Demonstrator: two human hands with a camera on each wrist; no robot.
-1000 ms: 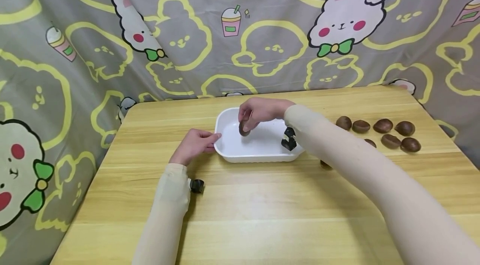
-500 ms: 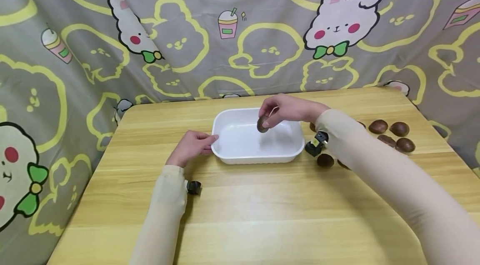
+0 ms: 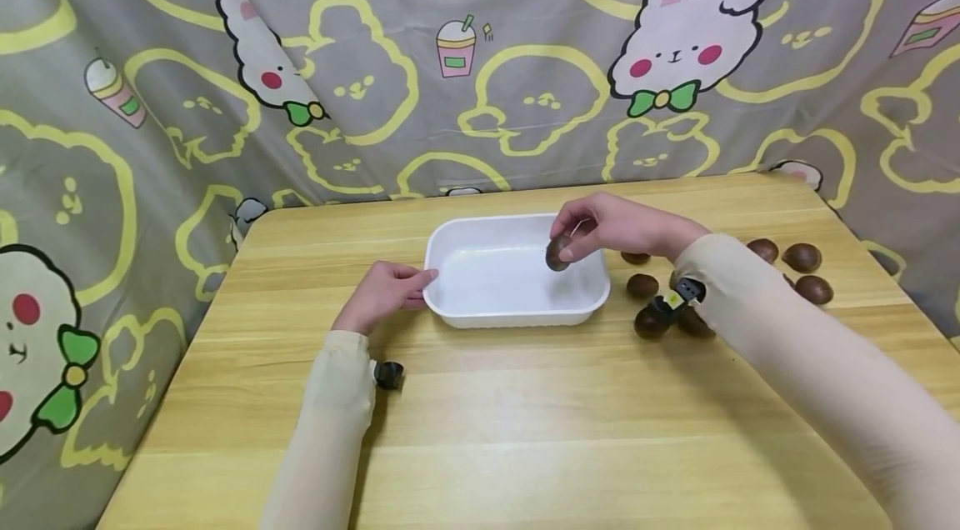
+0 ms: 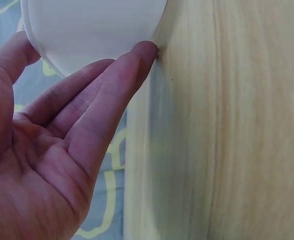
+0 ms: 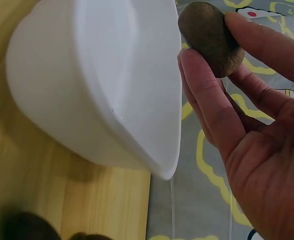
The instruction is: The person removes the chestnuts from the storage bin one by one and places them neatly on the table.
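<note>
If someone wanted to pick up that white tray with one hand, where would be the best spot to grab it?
Probably the short left end of the white tray, where the left hand already touches it. A rolled rim runs around its edge, so fingers could hook under the lip there with the thumb on top. That side of the wooden table is open; chestnuts lie to the right.

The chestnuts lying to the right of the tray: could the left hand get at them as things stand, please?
Probably not easily. The left hand rests against the tray's left end, and the tray and the right hand, holding a chestnut, lie between it and the loose chestnuts.
</note>
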